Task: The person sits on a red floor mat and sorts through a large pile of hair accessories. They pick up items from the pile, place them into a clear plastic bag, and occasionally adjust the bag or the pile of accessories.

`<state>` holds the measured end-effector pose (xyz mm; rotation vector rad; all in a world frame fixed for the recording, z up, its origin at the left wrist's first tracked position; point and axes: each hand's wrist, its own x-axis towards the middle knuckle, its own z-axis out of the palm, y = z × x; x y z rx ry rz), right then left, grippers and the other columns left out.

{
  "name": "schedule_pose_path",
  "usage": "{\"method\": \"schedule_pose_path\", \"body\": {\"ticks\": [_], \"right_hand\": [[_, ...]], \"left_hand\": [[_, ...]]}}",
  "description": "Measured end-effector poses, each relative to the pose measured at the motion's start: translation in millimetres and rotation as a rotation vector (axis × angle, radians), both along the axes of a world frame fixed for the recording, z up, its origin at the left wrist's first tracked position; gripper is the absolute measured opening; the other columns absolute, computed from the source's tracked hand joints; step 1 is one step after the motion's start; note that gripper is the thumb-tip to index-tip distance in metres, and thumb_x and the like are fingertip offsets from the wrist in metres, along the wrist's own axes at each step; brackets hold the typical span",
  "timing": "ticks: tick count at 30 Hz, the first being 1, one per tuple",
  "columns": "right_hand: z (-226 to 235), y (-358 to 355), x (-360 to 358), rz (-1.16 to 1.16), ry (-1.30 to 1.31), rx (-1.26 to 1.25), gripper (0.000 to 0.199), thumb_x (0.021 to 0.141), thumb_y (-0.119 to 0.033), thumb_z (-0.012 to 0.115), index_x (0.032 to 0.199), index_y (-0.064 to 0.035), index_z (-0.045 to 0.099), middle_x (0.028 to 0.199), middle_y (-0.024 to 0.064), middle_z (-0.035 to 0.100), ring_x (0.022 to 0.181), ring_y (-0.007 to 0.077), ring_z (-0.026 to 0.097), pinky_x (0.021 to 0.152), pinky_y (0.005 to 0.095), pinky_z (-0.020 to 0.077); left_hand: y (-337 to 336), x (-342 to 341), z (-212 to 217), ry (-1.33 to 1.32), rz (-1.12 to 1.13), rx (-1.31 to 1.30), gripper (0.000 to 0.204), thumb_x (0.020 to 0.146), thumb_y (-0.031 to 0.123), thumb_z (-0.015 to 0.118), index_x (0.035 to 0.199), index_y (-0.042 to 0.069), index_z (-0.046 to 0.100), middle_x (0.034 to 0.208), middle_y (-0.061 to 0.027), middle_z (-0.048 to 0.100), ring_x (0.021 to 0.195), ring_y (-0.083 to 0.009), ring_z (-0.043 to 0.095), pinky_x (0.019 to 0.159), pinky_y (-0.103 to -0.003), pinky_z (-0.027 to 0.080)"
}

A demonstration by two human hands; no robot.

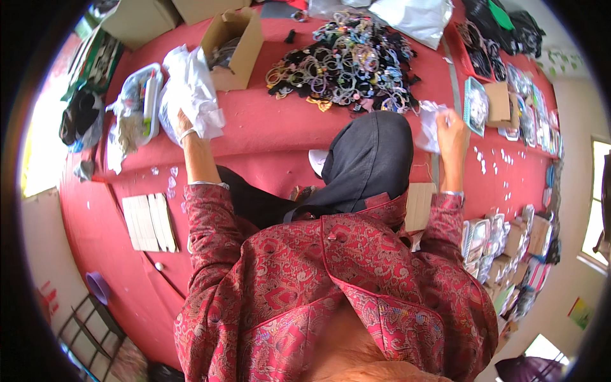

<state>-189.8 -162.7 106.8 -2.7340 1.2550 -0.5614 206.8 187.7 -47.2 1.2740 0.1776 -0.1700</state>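
Note:
My left hand [186, 126], with a pale band at the wrist, grips the lower part of a whitish plastic bag bundle [194, 89] on the red-covered surface; its fingertips are partly hidden by the plastic. On the right, my right hand [453, 132] is raised with its fingers pinched on a small clear plastic bag [428, 126], which hangs to the left of the fingers. Between the hands, beyond my dark-trousered knee, lies a large heap of hair ties [356, 60], many clear or pale rings mixed with black and coloured ones.
An open cardboard box [248, 54] stands behind the bundle. A clear tray [153, 83] of small items sits left of it. Further right are a red crate [468, 60], a teal basket [474, 105] and rows of packed goods [531, 108]. Flat cardboard [146, 223] lies at the left.

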Motion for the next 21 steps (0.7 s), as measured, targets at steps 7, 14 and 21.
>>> {"method": "schedule_pose_path", "body": {"ticks": [7,14,21], "right_hand": [[-98,24,-159,-0.110,0.778,0.265,0.016,0.073,-0.019,0.058,0.075,-0.0042,0.063,0.073,0.0208,0.060,0.071,0.0362,0.060,0.061,0.0450,0.0470],[-194,54,-191,0.118,0.703,0.459,0.022,0.072,-0.023,0.057,0.071,-0.0027,0.063,0.078,0.0201,0.061,0.076,0.0357,0.060,0.067,0.0450,0.0478],[-220,61,-201,0.241,0.567,0.532,0.016,0.075,-0.015,0.050,0.075,-0.0035,0.061,0.078,0.0215,0.060,0.075,0.0376,0.059,0.064,0.0467,0.0451]], "left_hand": [[7,15,18,-0.022,0.104,0.418,0.029,0.086,0.024,0.044,0.104,0.005,0.055,0.091,-0.0109,0.060,0.077,-0.0226,0.059,0.063,-0.035,0.048],[91,131,-27,0.121,0.068,-0.094,0.036,0.085,0.033,0.045,0.107,0.006,0.052,0.095,-0.0129,0.057,0.083,-0.0274,0.056,0.067,-0.039,0.048],[86,59,14,0.351,0.127,0.014,0.064,0.086,0.040,0.043,0.135,0.009,0.017,0.134,-0.0218,0.027,0.123,-0.0360,0.029,0.097,-0.046,0.031]]}}
